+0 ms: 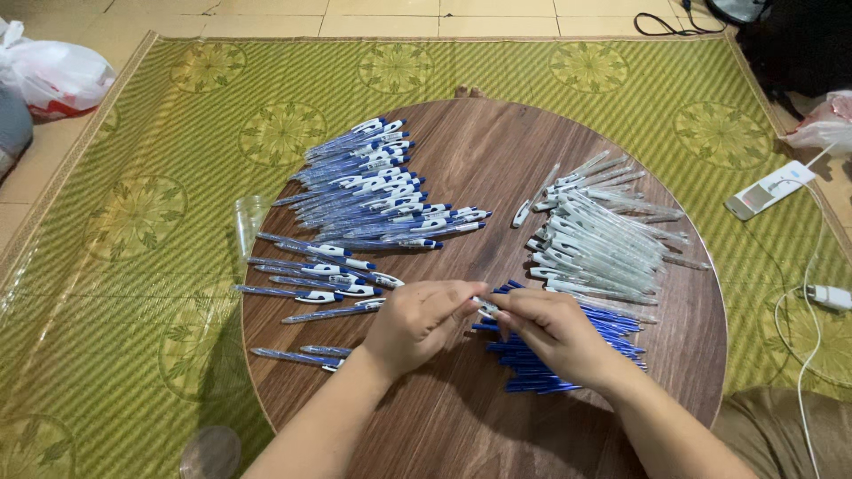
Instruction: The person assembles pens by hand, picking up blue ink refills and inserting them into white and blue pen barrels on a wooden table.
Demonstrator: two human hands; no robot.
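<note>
I hold one white-and-blue plastic pen (pixel 485 306) pinched between my left hand (pixel 417 321) and right hand (pixel 552 330), above the round brown wooden table's (pixel 479 142) near edge. Step, I judge: assembling it. Next calls for aligned parts. Finished blue pens (pixel 373 182) lie at the left edge.

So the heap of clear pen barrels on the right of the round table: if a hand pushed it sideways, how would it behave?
The clear pen barrels are thin, round tubes, so they would probably roll and scatter rather than move as one. They look light and stiff. The loosely stacked heap would likely slide easily on the smooth wooden table.
</note>
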